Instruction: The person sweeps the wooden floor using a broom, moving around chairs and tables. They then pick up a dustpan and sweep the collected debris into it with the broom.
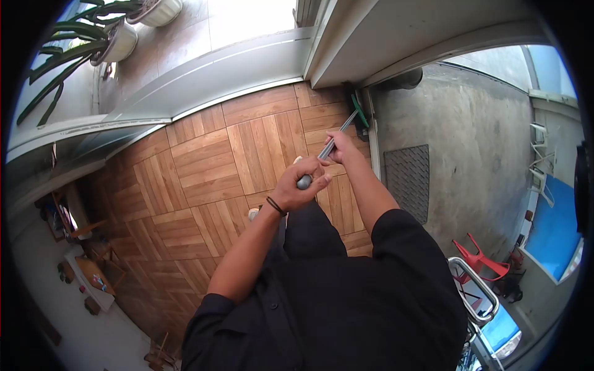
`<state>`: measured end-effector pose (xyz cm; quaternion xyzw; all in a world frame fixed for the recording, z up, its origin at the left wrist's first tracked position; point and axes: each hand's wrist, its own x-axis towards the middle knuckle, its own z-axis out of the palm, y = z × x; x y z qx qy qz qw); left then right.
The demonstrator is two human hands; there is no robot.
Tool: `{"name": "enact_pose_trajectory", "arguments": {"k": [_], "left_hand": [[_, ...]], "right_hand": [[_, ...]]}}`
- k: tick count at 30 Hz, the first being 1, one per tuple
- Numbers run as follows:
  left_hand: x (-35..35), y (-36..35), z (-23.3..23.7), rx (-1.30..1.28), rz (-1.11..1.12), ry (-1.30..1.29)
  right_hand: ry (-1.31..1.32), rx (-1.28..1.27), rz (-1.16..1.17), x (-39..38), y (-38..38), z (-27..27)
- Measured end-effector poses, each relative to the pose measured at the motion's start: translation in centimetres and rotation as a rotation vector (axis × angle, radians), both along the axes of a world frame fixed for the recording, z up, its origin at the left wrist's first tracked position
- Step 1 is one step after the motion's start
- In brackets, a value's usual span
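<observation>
A broom with a grey metallic handle [349, 122] and a green head [359, 111] slants up and right from my body. Around the rounded top end of the handle, my left hand [302, 180] is closed, with a dark band on its wrist. Farther along the handle, my right hand [338, 148] grips it with wrapped fingers. The green head is low by the door frame at the wooden floor's right edge; its bristles are hard to make out.
Wood-patterned floor [204, 167] lies below and left. A grey mat [406, 182] rests on concrete at the right, beyond a door frame. A red chair [479, 260] is at the lower right, potted plants [114, 46] at the upper left, and a small table [93, 275] at the lower left.
</observation>
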<state>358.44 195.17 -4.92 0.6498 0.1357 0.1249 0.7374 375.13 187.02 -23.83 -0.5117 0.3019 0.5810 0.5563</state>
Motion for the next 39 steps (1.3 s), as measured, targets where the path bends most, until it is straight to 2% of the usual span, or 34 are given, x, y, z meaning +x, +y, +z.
{"name": "enact_pose_trajectory", "arguments": {"k": [3, 5, 8, 9, 11, 14, 17, 20, 24, 27, 29, 31, 34, 36, 39], "left_hand": [[-2.2, 0.8, -2.0, -0.065, 0.19, 0.07], [-5.7, 1.6, -0.9, -0.135, 0.341, 0.148], [-12.8, 1.3, 0.2, -0.073, 0.45, 0.167], [-15.0, 0.5, 1.0, -0.004, 0.481, 0.186], [-19.4, -1.6, 2.6, 0.137, 0.554, 0.227], [-26.7, -6.1, 5.6, 0.175, 0.815, 0.319], [-33.3, -11.9, 6.7, 0.201, 1.065, 0.343], [-37.5, -17.2, 9.6, 0.206, 1.244, 0.317], [-39.5, -22.3, 14.2, 0.241, 1.336, 0.133], [-38.0, -22.8, 15.6, 0.182, 1.216, 0.07], [-36.6, -21.3, 14.7, 0.153, 1.16, -0.044], [-34.7, -20.0, 11.7, 0.121, 1.046, -0.177], [-31.8, -18.3, 7.7, 0.026, 1.085, -0.204], [-30.0, -17.6, 5.5, -0.08, 1.268, -0.22], [-29.9, -18.4, 2.4, -0.23, 1.505, -0.209]], "right_hand": [[0.074, -0.085, 0.122, -1.6, 2.1, -2.4], [0.123, -0.055, 0.201, -5.4, 3.7, -4.1], [0.225, -0.049, 0.312, -13.5, 6.2, -2.3], [0.336, -0.004, 0.321, -16.5, 6.4, -2.9], [0.365, 0.012, 0.496, -23.0, 6.7, -1.8], [0.401, 0.001, 0.757, -33.1, 5.6, 1.1], [0.571, 0.038, 1.0, -42.3, 2.1, 1.1], [0.28, 0.016, 1.004, -48.1, -2.5, 6.0], [-0.004, -0.072, 1.091, -47.8, -5.7, 15.4], [-0.153, -0.14, 1.165, -43.7, -5.4, 17.2], [-0.266, -0.169, 1.177, -40.2, -4.2, 13.0], [-0.374, -0.228, 1.267, -36.8, -1.6, 10.4], [-0.445, -0.309, 1.367, -33.9, 2.2, 8.9], [-0.452, -0.315, 1.487, -33.0, 3.8, 6.7], [-0.089, -0.292, 1.429, -35.6, 3.9, 5.5]]}}
